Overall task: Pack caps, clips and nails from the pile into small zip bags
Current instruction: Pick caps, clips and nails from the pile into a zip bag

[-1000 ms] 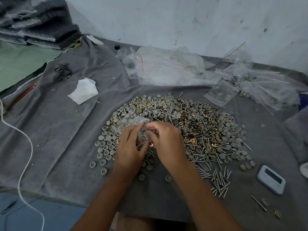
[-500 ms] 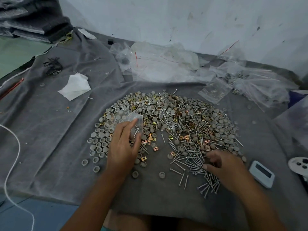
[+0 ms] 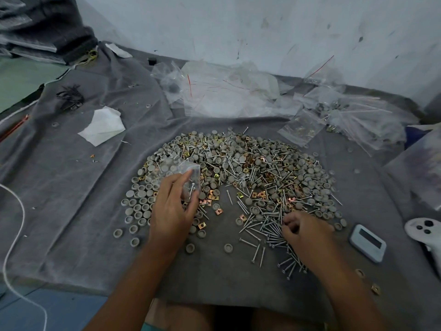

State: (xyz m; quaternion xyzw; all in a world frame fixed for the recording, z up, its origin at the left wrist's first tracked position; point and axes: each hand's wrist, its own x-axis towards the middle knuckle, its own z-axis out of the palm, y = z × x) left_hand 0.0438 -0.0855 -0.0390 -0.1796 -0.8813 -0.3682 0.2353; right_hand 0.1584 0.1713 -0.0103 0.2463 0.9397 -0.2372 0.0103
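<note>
While the left hand holds a small clear zip bag pinched at the near left edge of the pile, its grip closed on the plastic, the right hand rests with curled fingers on loose nails at the pile's near right; whether that grip holds a nail cannot be told. 1 nail shows inside the bag. Grey caps and brass clips lie spread on the grey cloth. Spare bags lie far right. A white device sits near right.
</note>
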